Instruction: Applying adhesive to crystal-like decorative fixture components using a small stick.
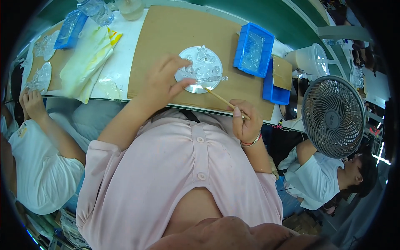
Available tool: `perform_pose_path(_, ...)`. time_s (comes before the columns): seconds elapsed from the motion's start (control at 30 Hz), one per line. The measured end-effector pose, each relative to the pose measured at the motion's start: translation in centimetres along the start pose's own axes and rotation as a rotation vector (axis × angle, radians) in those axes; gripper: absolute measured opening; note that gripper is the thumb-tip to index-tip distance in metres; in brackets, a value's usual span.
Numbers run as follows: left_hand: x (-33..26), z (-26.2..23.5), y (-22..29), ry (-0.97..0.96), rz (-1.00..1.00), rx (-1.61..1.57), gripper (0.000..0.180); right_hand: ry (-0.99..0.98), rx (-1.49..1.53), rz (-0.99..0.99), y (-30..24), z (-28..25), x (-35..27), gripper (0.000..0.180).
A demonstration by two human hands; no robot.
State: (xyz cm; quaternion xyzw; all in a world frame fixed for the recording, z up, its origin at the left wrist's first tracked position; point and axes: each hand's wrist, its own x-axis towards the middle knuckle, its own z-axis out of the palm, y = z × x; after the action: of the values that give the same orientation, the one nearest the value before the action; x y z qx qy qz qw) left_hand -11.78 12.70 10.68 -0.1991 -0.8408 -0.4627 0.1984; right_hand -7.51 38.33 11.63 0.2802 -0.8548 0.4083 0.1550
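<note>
On brown cardboard [154,37] lies a round plate [195,88] of clear pieces [204,58] — your left hand [166,79] spread at its left side, your right hand [248,121] pinching a wooden stick [221,98], tip at the near rim.

Their L hand [164,77], spread, is at 9 o'clock of round plate [195,88] w/ clear pcs [204,58]; R hand [248,123] grips thin stick [223,99], tip at plate's 6; blue bin [241,51] at 2, fan [333,117] approx 4.
</note>
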Motion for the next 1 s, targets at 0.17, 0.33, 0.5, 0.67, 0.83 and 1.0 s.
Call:
perform_pose_path(0.17,1.1,-0.6,-0.9,-0.117,0.060,0.042,0.028,0.011,0.037,0.081,-0.4,0.7,0.3,0.004)
perform_pose_path(0.33,1.0,-0.7,-1.0,-0.162,-0.029,-0.012,0.018,-0.018,0.011,-0.029,-0.3,0.9,0.3,0.005)
perform_pose_path(0.5,0.4,-1.0,-1.0,-0.177,-0.118,-0.089,0.015,0.063,-0.030,0.142,0.6,-0.5,1.0,0.004)
perform_pose_path(0.67,0.1,-0.6,-0.3,-0.147,-0.194,-0.122,0.013,0.036,-0.094,0.046,0.6,-0.6,0.9,0.004)
perform_pose_path(0.83,-0.2,-0.3,-0.3,-0.119,-0.185,-0.147,0.014,0.048,-0.149,0.075,1.1,-0.8,1.8,0.004)
perform_pose_path(1.0,-0.2,0.2,-0.4,-0.116,-0.183,-0.151,0.014,0.013,-0.055,0.053,0.6,-1.0,1.0,0.004)
